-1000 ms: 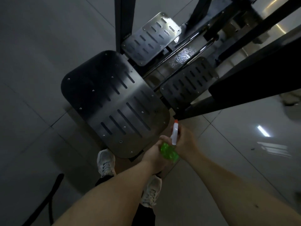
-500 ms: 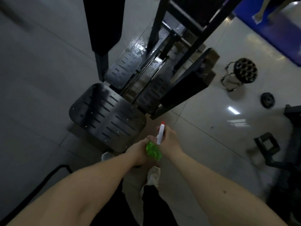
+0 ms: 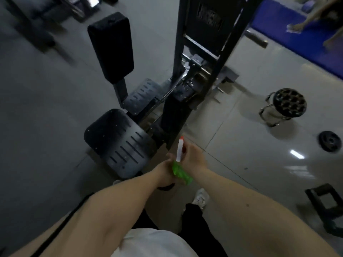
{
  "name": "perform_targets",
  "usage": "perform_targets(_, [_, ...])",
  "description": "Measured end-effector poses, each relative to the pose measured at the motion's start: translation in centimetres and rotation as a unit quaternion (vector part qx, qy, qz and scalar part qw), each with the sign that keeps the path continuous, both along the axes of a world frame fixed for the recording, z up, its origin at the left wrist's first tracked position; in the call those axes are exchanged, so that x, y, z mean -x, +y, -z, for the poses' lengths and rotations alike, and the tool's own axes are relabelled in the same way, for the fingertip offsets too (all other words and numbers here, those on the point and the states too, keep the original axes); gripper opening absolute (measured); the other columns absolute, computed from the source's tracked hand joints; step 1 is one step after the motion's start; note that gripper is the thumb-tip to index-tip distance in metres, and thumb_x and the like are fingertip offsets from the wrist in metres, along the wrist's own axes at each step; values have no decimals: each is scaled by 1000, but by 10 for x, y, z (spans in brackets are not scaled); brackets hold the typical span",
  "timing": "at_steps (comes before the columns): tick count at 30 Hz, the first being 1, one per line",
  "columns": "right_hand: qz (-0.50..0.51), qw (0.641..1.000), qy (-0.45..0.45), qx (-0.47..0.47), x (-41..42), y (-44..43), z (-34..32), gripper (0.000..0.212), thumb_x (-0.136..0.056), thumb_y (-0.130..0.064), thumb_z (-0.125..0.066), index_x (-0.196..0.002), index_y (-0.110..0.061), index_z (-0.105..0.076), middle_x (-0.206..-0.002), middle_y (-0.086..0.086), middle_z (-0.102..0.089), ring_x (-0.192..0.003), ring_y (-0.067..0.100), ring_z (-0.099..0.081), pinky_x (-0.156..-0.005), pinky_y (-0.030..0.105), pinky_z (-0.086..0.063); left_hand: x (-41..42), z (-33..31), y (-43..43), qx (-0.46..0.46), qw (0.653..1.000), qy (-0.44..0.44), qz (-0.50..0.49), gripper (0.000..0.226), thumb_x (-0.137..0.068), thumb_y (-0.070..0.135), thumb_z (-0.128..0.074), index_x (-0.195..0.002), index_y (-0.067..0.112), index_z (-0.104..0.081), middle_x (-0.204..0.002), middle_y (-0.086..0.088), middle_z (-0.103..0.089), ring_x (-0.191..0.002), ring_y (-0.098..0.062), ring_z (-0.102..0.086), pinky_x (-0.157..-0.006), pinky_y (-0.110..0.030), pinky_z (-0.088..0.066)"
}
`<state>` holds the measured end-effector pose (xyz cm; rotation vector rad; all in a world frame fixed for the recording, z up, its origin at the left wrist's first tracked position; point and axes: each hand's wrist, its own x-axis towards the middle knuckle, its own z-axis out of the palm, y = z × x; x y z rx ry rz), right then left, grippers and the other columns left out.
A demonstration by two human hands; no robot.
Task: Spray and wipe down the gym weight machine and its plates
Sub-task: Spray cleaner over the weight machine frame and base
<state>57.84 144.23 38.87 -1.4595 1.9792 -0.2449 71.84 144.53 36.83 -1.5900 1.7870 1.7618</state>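
A green spray bottle (image 3: 181, 172) with a white and red nozzle is held low in front of me between both hands. My right hand (image 3: 193, 157) grips its white head, and my left hand (image 3: 164, 172) holds the green body from the left. Just beyond my hands stands the black weight machine (image 3: 202, 58), with a slotted steel foot plate (image 3: 120, 143) at its near end, smaller slotted plates (image 3: 143, 97) behind it, a black padded rest (image 3: 111, 45) and an upright frame. The metal near the machine's middle looks wet.
A round black stool (image 3: 286, 104) on chrome legs stands to the right, with a loose weight plate (image 3: 329, 141) on the pale tiled floor beyond it. A black stand (image 3: 326, 203) sits at lower right. A blue mat (image 3: 297, 39) lies far right with another person's legs on it.
The view has lifted and drawn back, so the machine's pad and upright frame now show. Both hands have kept hold of the bottle in much the same pose.
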Motion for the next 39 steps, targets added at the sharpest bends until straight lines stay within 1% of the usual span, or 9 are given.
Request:
perform_targets(3, [-86,996,-23,3,43,-1,-3,78,-63,-88,-59,-104,-22,-58,-91,-4,-58,-89,20,-56,-80,39,-54,38,-11,19,19,997,9,-81,88,-71,28,-91,-146,18,-46,-138,-3,-59,-122,-19,-59,-90,-13,-43])
perform_targets(7, [-157,987,-25,-9,90,-11,-16,59,-69,-80,-68,-89,-27,-53,-83,-7,-52,-91,18,-49,-82,39,-51,92,-18,33,4,994,-5,-111,85,-75,30,-89,-147,17,-45,-143,0,-57,-127,-18,-56,-104,-26,-44])
perform_targets(12, [-229,973,-17,10,106,-19,-29,52,-74,-74,-70,-85,-27,-51,-79,-10,-50,-83,15,-49,-85,34,-48,127,-26,35,11,990,-39,-137,67,-78,36,-86,-137,22,-56,-123,8,-62,-117,-14,-59,-94,-24,-42])
perform_targets(20, [-230,973,-20,-12,133,-27,-54,52,-75,-70,-75,-91,-25,-54,-86,-10,-53,-96,15,-46,-98,38,-40,149,-34,32,51,995,-24,-76,74,-90,31,-74,-152,19,-35,-151,2,-43,-137,-18,-43,-115,-28,-32])
perform_targets(25, [-261,965,-37,-14,156,-39,-48,61,-76,-53,-83,-122,-22,-56,-106,-9,-48,-111,18,-44,-100,35,-40,167,-6,32,85,966,-26,-241,52,-84,14,-80,-130,16,-55,-136,-7,-61,-109,-19,-61,-93,-34,-55])
perform_targets(27, [-291,955,-53,-20,169,-55,-32,63,-77,-48,-84,-125,-19,-56,-109,-8,-48,-113,18,-43,-98,33,-40,186,5,25,52,950,-4,-309,56,-73,33,-88,-122,27,-61,-125,4,-65,-109,-16,-63,-99,-43,-54])
perform_targets(31, [-389,919,-50,-32,204,-86,13,60,-75,-50,-83,-123,-24,-59,-115,-7,-57,-119,24,-46,-103,35,-39,236,30,21,8,905,-18,-426,68,-65,42,-94,-122,35,-57,-118,21,-61,-109,-4,-60,-89,-15,-47])
perform_targets(34, [-457,884,-87,-51,229,-102,25,68,-79,-37,-85,-135,-17,-53,-118,-5,-49,-119,20,-41,-103,34,-39,270,44,16,16,892,-26,-452,73,-64,54,-92,-128,38,-58,-119,24,-61,-112,-4,-59,-98,-22,-47])
perform_targets(39, [-534,839,-90,-46,241,-127,63,51,-78,-26,-87,-122,-16,-64,-95,-23,-36,-105,21,-47,-94,41,-52,305,78,11,46,839,-54,-540,60,-68,35,-91,-111,49,-52,-98,27,-54,-89,3,-56,-78,-14,-47])
